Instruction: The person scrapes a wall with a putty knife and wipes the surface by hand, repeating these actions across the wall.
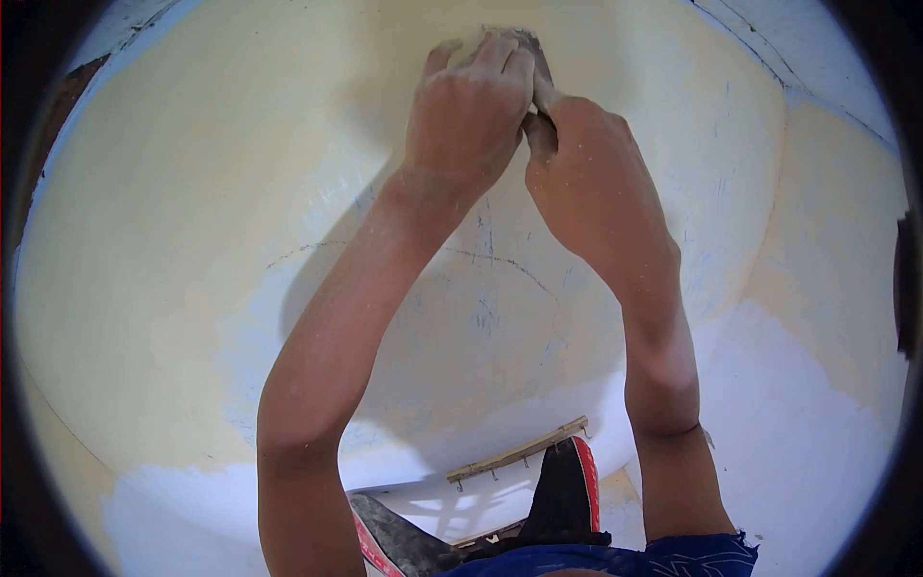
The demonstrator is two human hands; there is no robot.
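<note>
Both my hands press a flat grey scraping blade (524, 43) against a pale yellow wall (192, 240), high up at the top middle of the view. My left hand (471, 111) lies over the blade with its fingers curled on top. My right hand (577, 163) grips the tool from the right, thumb side toward the left hand. Most of the blade is hidden by my fingers. Both forearms are dusted with pale powder.
The wall shows scraped bluish-white patches (481, 308) and a thin crack line. A white lower band (788, 423) runs below. My black and red shoes (567, 481) stand on a wooden slat (519, 450) at the bottom.
</note>
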